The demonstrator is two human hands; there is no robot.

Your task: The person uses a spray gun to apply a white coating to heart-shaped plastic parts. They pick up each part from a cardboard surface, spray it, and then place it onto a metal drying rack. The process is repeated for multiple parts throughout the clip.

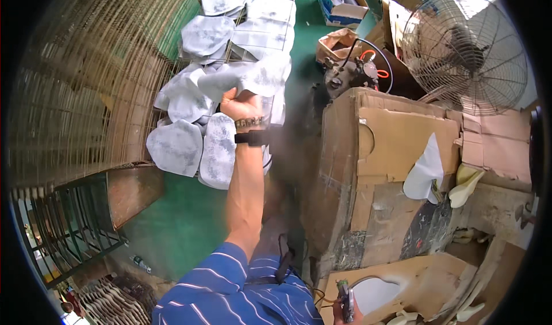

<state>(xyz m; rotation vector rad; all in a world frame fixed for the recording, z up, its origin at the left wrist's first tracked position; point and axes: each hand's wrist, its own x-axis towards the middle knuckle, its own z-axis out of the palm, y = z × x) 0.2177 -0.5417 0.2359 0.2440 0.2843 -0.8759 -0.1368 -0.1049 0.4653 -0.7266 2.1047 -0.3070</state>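
While a speckled grey-white piece (253,77) is gripped by the fingers of the left hand (241,104) among overlapping neighbours (174,148), far left, and a spray gun (345,297) is clasped by the right hand (356,314), near right, smudges or creases could be caused by careless dragging.

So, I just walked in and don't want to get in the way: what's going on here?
A person in a striped blue shirt has both hands busy. The left hand grips a mottled piece by its near edge, among similar pieces laid out ahead. The right hand, low in the view and partly hidden, holds a metal tool beside a white oval on cardboard. A fan is at upper right.
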